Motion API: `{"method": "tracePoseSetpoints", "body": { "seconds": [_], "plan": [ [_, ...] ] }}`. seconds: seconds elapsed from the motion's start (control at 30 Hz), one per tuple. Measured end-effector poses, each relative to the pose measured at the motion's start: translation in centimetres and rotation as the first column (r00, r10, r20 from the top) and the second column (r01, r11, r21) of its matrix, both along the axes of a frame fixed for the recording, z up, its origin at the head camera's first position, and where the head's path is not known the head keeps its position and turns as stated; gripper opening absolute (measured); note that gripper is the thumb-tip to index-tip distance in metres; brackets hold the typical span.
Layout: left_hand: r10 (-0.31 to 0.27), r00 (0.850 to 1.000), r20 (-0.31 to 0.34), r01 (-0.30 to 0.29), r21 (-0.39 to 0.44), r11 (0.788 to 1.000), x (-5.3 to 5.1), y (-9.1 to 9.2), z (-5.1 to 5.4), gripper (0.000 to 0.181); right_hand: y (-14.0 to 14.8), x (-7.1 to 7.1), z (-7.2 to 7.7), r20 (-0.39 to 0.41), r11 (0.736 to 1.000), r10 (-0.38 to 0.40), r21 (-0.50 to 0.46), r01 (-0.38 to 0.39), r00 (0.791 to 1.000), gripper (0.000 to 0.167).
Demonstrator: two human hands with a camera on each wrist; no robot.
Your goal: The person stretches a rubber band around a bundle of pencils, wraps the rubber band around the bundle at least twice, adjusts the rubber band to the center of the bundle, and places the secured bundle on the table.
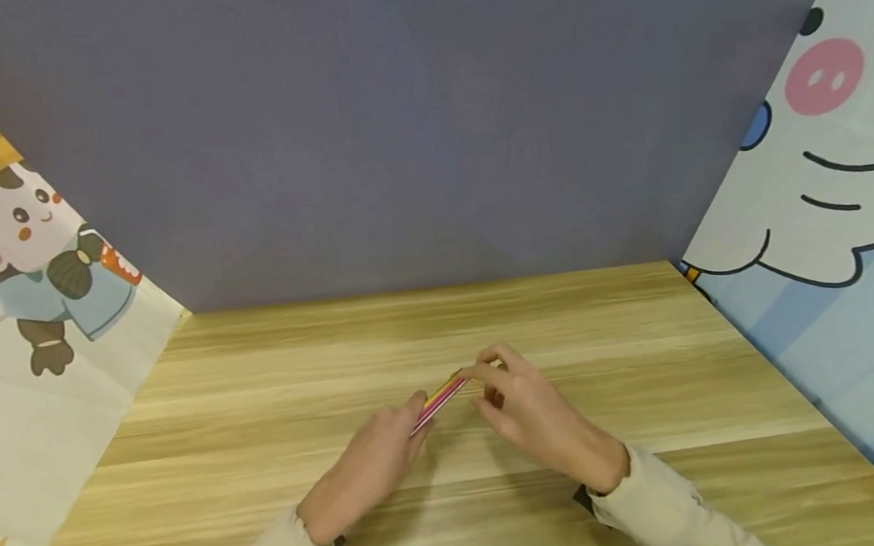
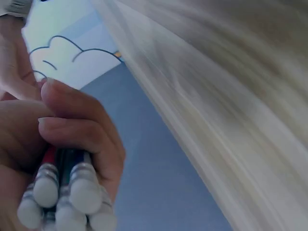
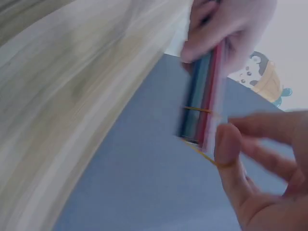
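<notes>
Slanting between both hands [image 1: 373, 461] [image 1: 533, 413], pencils [image 1: 441, 404]

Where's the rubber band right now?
Right wrist view, right of centre: the yellow rubber band crosses the pencils near their ends away from the left hand, one strand stretched to the thumb of the right hand.

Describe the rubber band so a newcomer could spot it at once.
Over the wood-grain table, the left hand grips a bundle of pencils. Near the bundle's end closest to the right hand is the rubber band. It's thin and yellow-orange, crossing the straight pencils, with a strand stretched toward the right hand.
</notes>
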State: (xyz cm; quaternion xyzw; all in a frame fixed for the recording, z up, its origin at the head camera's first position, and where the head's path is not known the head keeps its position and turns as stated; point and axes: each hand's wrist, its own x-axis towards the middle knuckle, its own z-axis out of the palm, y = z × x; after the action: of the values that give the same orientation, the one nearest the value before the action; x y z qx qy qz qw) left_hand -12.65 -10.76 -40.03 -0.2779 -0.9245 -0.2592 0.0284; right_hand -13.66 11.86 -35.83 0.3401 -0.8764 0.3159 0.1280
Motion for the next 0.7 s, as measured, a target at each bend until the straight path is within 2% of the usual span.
{"method": "tracePoseSetpoints", "body": {
  "seconds": [0.13, 0.2, 0.27, 0.33, 0.4, 0.47, 0.57, 0.6, 0.7],
  "plan": [
    [-0.009, 1.000, 0.027, 0.006, 0.120, 0.993, 0.0, 0.4, 0.2, 0.011, -0.1, -0.5, 0.0, 0.047, 0.991, -0.100, -0.086, 0.104, 0.994, 0.017],
    [-0.015, 0.997, 0.073, 0.002, 0.173, 0.985, 0.0, 0.5, 0.3, 0.011, -0.1, -0.6, -0.1, 0.073, 0.988, -0.088, -0.122, 0.097, 0.993, 0.013],
    [-0.043, 0.988, 0.151, 0.005, 0.244, 0.970, 0.1, 0.5, 0.5, 0.011, -0.1, -0.6, -0.1, 0.085, 0.988, -0.052, -0.142, 0.064, 0.995, 0.009],
    [-0.086, 0.970, 0.229, 0.009, 0.321, 0.947, 0.1, 0.5, 0.8, 0.010, 0.0, -0.7, -0.3, 0.096, 0.985, 0.003, -0.170, 0.014, 0.995, 0.006],
    [-0.146, 0.947, 0.287, 0.020, 0.400, 0.916, 0.1, 0.4, 1.1, 0.012, 0.1, -0.9, -0.4, 0.063, 0.986, 0.036, -0.165, -0.025, 0.997, 0.009],
    [-0.206, 0.924, 0.322, 0.035, 0.467, 0.883, 0.2, 0.4, 1.3, 0.021, 0.2, -1.2, -0.6, 0.000, 0.990, 0.055, -0.132, -0.055, 0.998, 0.016],
    [-0.286, 0.896, 0.341, 0.067, 0.531, 0.844, 0.2, 0.4, 1.3, 0.038, 0.4, -1.7, -0.9, -0.069, 0.993, 0.078, -0.079, -0.083, 0.995, 0.021],
    [-0.308, 0.885, 0.350, 0.073, 0.547, 0.834, 0.2, 0.4, 1.3, 0.041, 0.4, -1.8, -1.0, -0.065, 0.993, 0.095, -0.070, -0.100, 0.993, 0.019],
    [-0.353, 0.851, 0.389, 0.061, 0.594, 0.802, 0.1, 0.3, 1.3, 0.039, 0.6, -1.7, -0.9, 0.024, 0.978, 0.177, -0.113, -0.173, 0.984, 0.009]
  ]
}}
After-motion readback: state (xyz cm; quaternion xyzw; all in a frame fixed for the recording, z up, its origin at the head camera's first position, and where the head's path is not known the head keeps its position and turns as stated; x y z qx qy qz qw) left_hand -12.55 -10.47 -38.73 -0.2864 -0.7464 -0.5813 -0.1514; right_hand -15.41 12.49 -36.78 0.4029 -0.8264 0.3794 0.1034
